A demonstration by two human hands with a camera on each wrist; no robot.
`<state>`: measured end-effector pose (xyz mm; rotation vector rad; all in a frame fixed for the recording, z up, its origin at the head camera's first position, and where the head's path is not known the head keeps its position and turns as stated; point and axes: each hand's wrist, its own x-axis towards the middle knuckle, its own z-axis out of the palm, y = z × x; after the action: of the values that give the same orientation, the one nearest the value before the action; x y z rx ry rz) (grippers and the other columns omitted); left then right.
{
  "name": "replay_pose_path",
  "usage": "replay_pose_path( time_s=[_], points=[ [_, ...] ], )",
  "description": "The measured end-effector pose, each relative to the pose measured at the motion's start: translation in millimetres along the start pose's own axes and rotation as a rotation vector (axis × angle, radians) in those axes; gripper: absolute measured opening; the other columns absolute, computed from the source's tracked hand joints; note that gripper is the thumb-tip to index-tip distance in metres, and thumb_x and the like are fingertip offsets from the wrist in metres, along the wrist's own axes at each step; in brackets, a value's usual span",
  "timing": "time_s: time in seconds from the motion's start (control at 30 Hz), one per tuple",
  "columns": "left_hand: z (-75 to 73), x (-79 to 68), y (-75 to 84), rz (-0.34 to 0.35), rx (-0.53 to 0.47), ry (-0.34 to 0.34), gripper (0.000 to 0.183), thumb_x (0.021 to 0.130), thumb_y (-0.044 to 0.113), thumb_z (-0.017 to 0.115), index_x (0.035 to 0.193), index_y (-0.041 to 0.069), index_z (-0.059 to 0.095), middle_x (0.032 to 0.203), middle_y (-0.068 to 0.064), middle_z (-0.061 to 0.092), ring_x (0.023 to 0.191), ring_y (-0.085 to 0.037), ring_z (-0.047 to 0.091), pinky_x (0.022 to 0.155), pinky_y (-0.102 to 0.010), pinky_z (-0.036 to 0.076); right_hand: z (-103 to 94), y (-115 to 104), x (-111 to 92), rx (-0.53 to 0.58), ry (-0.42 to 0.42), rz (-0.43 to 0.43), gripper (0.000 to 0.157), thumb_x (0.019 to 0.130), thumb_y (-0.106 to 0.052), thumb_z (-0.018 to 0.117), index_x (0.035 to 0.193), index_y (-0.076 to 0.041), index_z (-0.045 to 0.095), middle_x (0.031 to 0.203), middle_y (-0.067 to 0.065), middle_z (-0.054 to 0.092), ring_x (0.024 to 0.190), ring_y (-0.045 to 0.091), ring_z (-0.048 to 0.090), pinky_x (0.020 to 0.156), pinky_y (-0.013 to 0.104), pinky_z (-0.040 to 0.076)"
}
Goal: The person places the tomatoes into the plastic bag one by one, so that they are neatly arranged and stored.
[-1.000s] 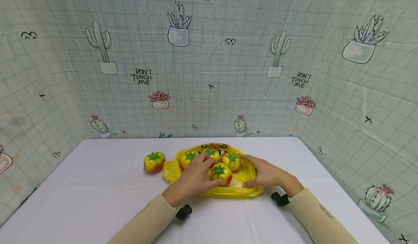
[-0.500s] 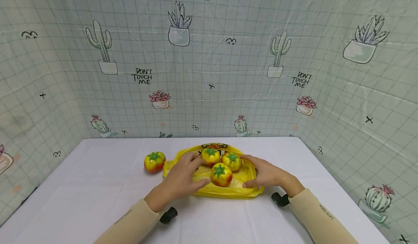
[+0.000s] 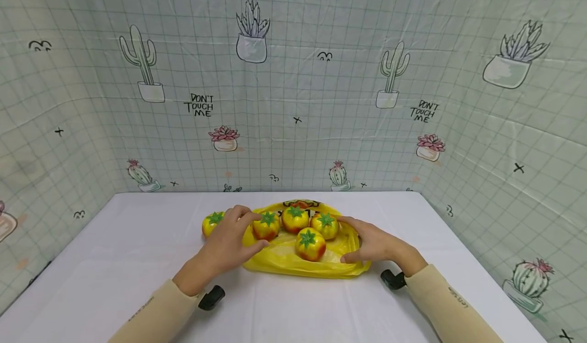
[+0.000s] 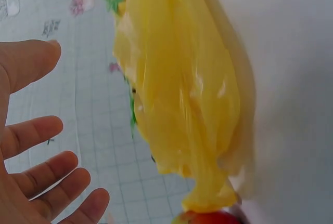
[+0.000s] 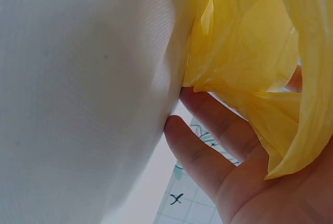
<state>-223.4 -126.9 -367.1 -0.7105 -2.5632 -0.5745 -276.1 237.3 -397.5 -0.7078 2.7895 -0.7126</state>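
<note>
A yellow plastic bag lies spread open at the table's middle. Several yellow-red toy tomatoes with green star-shaped tops sit in it, one tomato nearest the front. Outside the bag, at its left, a loose tomato is partly covered by my left hand. The left hand hovers by the bag's left end, fingers spread and holding nothing; its wrist view shows the bag apart from the fingers. At the bag's right rim, my right hand rests with thumb and fingers spread. Bag film lies against its palm.
A white cloth covers the table. Behind and at both sides rises a grid-patterned curtain with cactus drawings. Black wrist cameras sit on both wrists, the left camera low over the cloth.
My left hand has moved left from above the bag's tomatoes to its left end, uncovering the left tomato in the bag and partly hiding the loose one. The right hand has stayed put.
</note>
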Motion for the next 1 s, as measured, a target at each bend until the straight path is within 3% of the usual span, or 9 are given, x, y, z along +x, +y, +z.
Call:
replay_pose_path(
  time_s=[0.2,0.33,0.67,1.0],
  points=[
    [-7.8,-4.3,-14.8,-0.039,0.027,0.033,0.05,0.077,0.037,0.079,0.113,0.006,0.061,0.112,-0.011,0.051,0.102,-0.026,0.051,0.084,-0.044,0.05,-0.4,0,0,0.005,-0.005,0.001,0.095,0.069,-0.048,0.078,0.148,-0.02,0.032,0.148,0.007,0.037,0.135,0.03,0.035,0.107,0.055,0.028],
    [-10.0,-6.2,-24.3,-0.052,0.036,0.05,0.048,0.078,0.033,0.078,0.113,0.005,0.061,0.111,-0.011,0.052,0.095,-0.025,0.049,0.077,-0.04,0.05,-0.2,1,0,0.006,-0.006,-0.003,0.095,0.069,-0.048,0.077,0.148,-0.02,0.031,0.148,0.007,0.037,0.135,0.029,0.035,0.107,0.055,0.028],
    [-12.6,-9.5,-49.7,-0.142,0.039,0.077,0.045,0.08,0.031,0.077,0.114,0.005,0.061,0.114,-0.016,0.052,0.103,-0.033,0.05,0.084,-0.047,0.05,0.3,0,0,0.01,-0.007,0.0,0.095,0.069,-0.047,0.078,0.148,-0.02,0.031,0.148,0.006,0.037,0.135,0.029,0.036,0.107,0.055,0.028],
    [-16.3,-12.9,-69.6,-0.161,0.057,0.116,0.045,0.079,0.029,0.076,0.112,0.0,0.063,0.11,-0.019,0.053,0.102,-0.039,0.049,0.087,-0.052,0.041,-0.3,0,0,0.006,-0.003,-0.006,0.095,0.069,-0.049,0.078,0.148,-0.02,0.032,0.148,0.006,0.038,0.134,0.029,0.036,0.107,0.055,0.029]
  ],
)
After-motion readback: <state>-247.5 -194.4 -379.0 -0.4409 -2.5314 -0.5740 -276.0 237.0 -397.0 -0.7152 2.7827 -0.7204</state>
